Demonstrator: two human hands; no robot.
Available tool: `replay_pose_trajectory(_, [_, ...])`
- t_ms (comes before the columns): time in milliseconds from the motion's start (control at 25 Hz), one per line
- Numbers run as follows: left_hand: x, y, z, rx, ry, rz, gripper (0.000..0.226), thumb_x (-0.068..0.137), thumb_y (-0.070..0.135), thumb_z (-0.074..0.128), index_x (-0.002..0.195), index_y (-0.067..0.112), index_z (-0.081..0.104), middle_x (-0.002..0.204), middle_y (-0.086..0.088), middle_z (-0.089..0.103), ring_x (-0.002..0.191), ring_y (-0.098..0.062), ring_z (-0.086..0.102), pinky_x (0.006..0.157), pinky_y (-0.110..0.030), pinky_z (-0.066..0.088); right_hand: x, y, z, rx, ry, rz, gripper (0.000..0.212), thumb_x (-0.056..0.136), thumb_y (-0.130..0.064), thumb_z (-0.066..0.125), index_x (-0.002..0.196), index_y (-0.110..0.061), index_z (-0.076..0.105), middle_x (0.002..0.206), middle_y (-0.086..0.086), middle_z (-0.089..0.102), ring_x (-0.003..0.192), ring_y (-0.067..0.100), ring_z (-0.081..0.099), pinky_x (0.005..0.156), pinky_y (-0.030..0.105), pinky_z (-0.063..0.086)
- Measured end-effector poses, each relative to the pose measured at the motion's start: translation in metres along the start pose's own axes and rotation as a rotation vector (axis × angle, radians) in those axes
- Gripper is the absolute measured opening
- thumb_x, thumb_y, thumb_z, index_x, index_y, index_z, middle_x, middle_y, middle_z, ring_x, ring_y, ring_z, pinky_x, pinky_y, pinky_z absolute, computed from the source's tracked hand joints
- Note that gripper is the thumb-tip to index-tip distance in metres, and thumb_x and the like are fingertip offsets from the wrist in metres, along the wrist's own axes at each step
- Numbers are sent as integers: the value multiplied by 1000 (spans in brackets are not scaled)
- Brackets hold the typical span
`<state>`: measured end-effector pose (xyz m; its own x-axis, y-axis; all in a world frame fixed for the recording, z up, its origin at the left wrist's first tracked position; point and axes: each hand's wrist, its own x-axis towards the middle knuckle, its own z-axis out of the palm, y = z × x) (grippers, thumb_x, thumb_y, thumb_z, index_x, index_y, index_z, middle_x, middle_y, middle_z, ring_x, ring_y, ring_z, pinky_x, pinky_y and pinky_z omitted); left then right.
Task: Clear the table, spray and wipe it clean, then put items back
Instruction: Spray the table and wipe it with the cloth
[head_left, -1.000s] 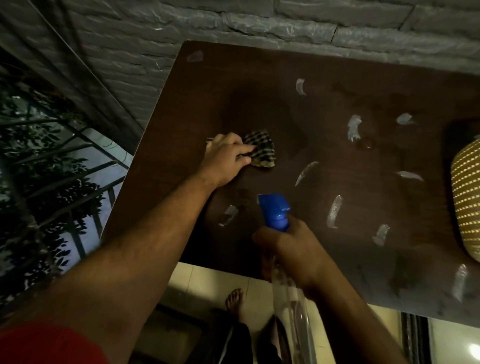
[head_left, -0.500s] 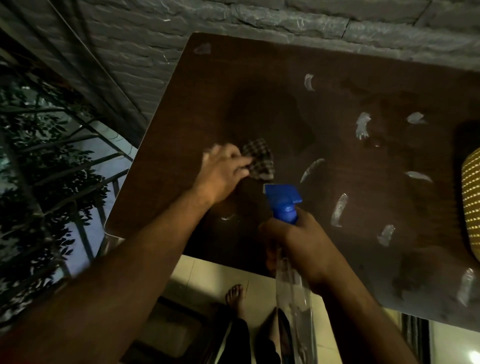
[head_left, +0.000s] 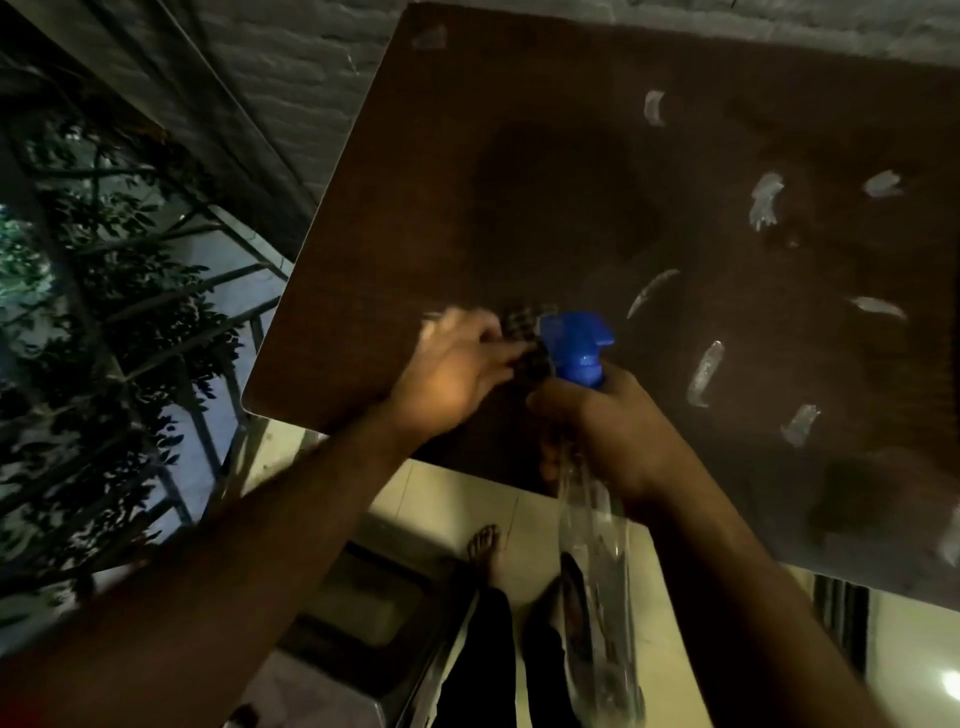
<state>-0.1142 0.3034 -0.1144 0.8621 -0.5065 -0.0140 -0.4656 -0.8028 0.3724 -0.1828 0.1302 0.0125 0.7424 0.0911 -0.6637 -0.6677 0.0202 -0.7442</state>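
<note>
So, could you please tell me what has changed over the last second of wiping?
The left hand has dragged the checked cloth back along the table toward its near edge, closing on the blue-topped spray bottle, which now partly hides it. A pale smear near that edge is gone. The right hand still grips the bottle; the other white smears remain.

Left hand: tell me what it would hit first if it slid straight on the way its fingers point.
The left hand, gripping the checked cloth, points right. It would likely first meet the spray bottle's blue head, held by the right hand; depth is unclear.
</note>
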Motion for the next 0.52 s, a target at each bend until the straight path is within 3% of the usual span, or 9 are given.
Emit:
replay_pose_trajectory(120, [-65, -5, -6, -24, -43, 141, 33, 87, 37, 47, 119, 41, 54, 114, 0, 54, 104, -20, 42, 83, -36, 36, -6, 5, -7, -55, -13, -8, 22, 82, -17, 63, 101, -8, 57, 72, 11, 60, 60, 26, 55, 60, 42, 49])
replay_pose_trajectory(240, [-6, -51, -27, 21, 78, -130, 33, 90, 31, 56, 123, 28, 62, 113, -4, 53, 105, -26, 43, 90, -45, 39, -12, 13, -8, -10, -32, -7, 14, 85, -9, 61, 97, -7, 53, 63, 13, 55, 52, 28, 52, 53, 40, 46])
replay_pose_trajectory(320, [28, -50, -27, 54, 121, -261, 33, 91, 29, 59, 123, 25, 62, 115, -6, 53, 108, -30, 45, 93, -40, 32, -11, 16, -9, -1, -18, 1, 15, 85, -7, 60, 98, -4, 53, 64, 15, 54, 51, 28, 51, 53, 40, 46])
replay_pose_trajectory(400, [17, -5, -8, 42, 139, -143, 29, 88, 30, 60, 117, 28, 63, 112, -5, 56, 102, -30, 52, 86, -35, 29, -13, 15, -8, 12, -27, 4, 18, 85, -8, 60, 102, -3, 54, 66, 14, 55, 51, 26, 51, 51, 37, 47])
replay_pose_trajectory(520, [-73, 46, 19, -59, 39, 100, 35, 78, 27, 71, 108, 37, 56, 102, 0, 59, 92, -22, 53, 74, -38, 40, -20, 13, -7, -25, -32, -32, 18, 86, -11, 59, 101, -3, 55, 68, 14, 58, 51, 25, 52, 51, 37, 47])
